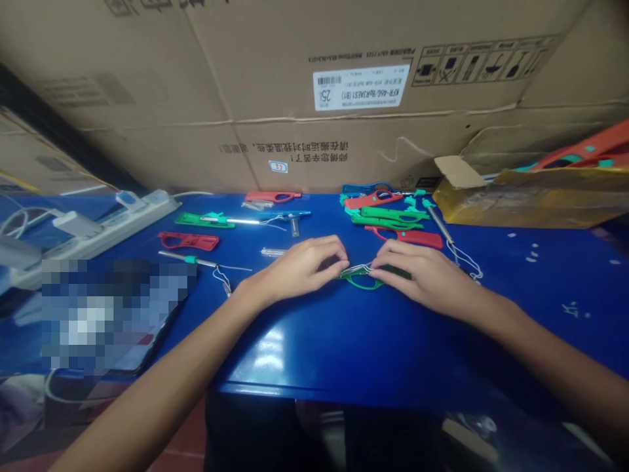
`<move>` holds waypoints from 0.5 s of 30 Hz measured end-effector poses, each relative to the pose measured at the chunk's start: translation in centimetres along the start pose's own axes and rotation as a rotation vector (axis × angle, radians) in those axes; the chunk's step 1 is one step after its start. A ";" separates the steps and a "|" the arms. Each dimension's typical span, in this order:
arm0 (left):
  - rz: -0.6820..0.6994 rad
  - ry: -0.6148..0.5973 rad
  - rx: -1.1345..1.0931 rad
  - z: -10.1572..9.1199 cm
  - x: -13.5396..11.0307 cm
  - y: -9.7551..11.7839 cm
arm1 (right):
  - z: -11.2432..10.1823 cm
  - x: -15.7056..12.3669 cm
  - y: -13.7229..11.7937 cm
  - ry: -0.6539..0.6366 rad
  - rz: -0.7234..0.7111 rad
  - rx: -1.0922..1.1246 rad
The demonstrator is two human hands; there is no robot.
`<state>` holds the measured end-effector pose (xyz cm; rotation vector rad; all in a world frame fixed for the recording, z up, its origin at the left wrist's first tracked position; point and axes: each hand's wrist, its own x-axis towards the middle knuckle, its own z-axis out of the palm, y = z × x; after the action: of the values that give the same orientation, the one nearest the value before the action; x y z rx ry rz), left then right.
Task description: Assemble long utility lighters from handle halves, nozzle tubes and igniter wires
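– If the green casing [356,276] is the clock's centre, what do you see from the left?
– At nine o'clock, one power strip [115,228], then one red shell [189,242], both on the blue worktop [314,347]. Next comes the left hand [309,265]; its grip is clamped on the green casing's left end.
– And the green casing?
– Between both hands, with white wires [361,267] along it. At one o'clock is a handle pile [390,214]. The right hand [420,270] has its grip clamped on the green casing's right part. At two o'clock stands a carton [521,204].
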<state>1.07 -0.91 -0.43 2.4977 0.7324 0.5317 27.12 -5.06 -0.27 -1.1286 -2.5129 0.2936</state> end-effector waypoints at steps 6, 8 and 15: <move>-0.086 -0.043 0.021 -0.7 -0.3 0.0 | -1.2 -0.5 0.9 -0.033 0.032 -0.087; -0.091 -0.083 0.047 -1.2 -0.4 0.0 | -1.3 -0.5 1.1 -0.032 0.038 -0.101; -0.030 -0.150 0.111 -1.4 -0.3 0.0 | -1.6 -0.6 1.0 0.003 0.021 -0.085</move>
<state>0.16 -0.65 0.61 2.5907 0.7581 0.2961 28.82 -4.82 0.71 -1.1878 -2.5336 0.1920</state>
